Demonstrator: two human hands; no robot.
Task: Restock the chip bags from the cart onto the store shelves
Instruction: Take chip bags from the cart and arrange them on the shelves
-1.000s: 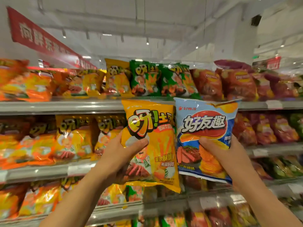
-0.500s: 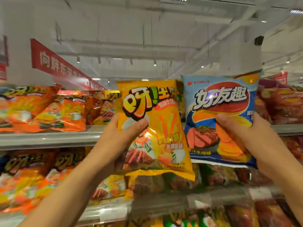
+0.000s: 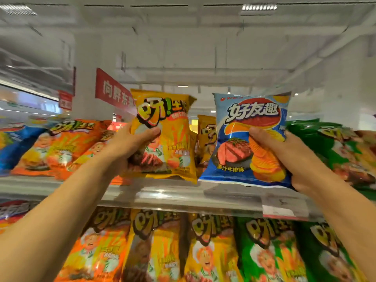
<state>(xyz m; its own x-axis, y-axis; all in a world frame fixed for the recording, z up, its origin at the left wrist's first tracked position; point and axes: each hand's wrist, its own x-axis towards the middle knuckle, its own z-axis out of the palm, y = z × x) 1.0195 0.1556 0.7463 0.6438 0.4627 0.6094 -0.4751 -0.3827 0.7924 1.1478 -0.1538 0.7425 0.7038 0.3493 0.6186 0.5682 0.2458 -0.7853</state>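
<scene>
Holding both bags just above the top shelf (image 3: 183, 193), my left grip (image 3: 130, 147) clasps the yellow chip bag (image 3: 168, 127). My right grip (image 3: 284, 159) clasps the blue chip bag (image 3: 240, 159), beside green bags (image 3: 335, 151).

Glossy plastic-film yellow chip bag (image 3: 173, 135), glossy blue chip bag (image 3: 250, 139), smooth clear-plastic-fronted shelf edge (image 3: 183, 197)

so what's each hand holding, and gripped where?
Left hand grips the yellow chip bag by its left edge; right hand grips the blue chip bag by its right edge.
</scene>
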